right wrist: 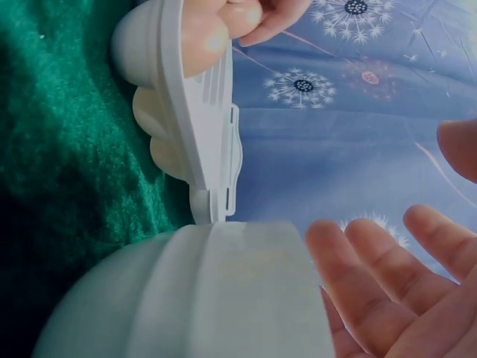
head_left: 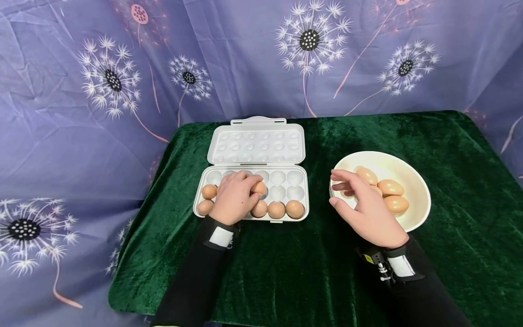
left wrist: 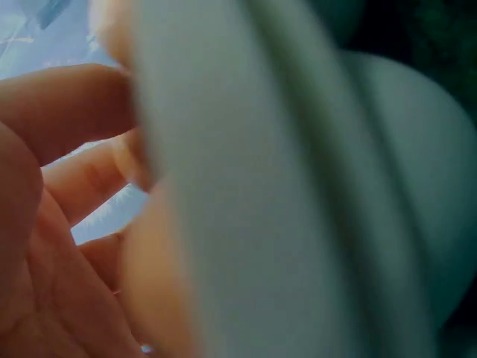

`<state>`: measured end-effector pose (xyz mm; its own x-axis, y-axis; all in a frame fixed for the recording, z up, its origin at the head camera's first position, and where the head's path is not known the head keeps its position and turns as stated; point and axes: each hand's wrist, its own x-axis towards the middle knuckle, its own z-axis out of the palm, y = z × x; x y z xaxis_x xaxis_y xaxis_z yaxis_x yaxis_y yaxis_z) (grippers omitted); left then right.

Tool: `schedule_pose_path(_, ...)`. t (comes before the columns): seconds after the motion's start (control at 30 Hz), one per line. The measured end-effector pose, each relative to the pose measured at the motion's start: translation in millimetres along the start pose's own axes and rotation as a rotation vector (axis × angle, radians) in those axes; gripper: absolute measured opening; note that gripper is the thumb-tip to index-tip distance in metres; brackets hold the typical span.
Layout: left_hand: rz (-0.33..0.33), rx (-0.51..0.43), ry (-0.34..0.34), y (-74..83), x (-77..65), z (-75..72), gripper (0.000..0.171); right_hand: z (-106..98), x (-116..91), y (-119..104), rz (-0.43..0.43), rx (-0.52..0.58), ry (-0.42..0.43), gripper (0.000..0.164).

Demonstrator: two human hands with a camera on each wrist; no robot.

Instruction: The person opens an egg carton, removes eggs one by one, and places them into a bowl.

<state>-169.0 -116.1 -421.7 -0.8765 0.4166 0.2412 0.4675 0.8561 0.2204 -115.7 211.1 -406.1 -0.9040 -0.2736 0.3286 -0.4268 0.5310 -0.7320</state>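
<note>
My left hand [head_left: 234, 197] is over the white plastic egg carton [head_left: 303, 213], its thumb and fingers around a brown egg [head_left: 259, 188] in the middle row. Along the front row sit more brown eggs [head_left: 295, 209], and one [head_left: 209, 191] lies at the left end of the middle row. The carton's near side blurs across the left wrist view, partly hiding the fingers [left wrist: 67, 104]. Over the left part of a cream bowl [head_left: 422, 195], my right hand [head_left: 369, 213] hovers with relaxed, parted fingers and nothing in them. Several brown eggs [head_left: 391, 187] lie in that bowl, some partly hidden by the hand.
The carton's lid [head_left: 257, 141] is folded back behind it. Cups [head_left: 295, 177] at the back right of the carton show bare. A green velvet cloth [head_left: 294, 268] covers the table, and a purple dandelion-print curtain [head_left: 245, 59] hangs behind.
</note>
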Motion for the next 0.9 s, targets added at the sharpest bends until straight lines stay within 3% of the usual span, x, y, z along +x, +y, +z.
schedule_pose_path(0.2, 0.003, 0.04, -0.082, -1.1, 5.3, 3.0, 0.034, 0, -2, 3, 0.006, -0.021, -0.008, 0.053)
schedule_pose_path(0.4, 0.029, 0.024, -0.114, -1.8, 7.2, 4.1, 0.034, -2, -5, 5, -0.003, -0.038, -0.022, 0.052)
schedule_pose_path(0.6, 0.013, -0.084, -0.069, 1.7, 6.3, 3.4, 0.038, -6, -7, 8, -0.006, -0.066, -0.026, 0.05)
schedule_pose_path(0.77, 0.101, -0.141, 0.006, 11.8, 7.2, 2.2, 0.042, -10, -8, 12, -0.008, -0.131, -0.03, 0.05)
schedule_pose_path(0.9, 0.171, -0.135, 0.016, 25.1, 5.5, 1.7, 0.045, -12, -10, 16, 0.049, -0.186, -0.05, 0.047)
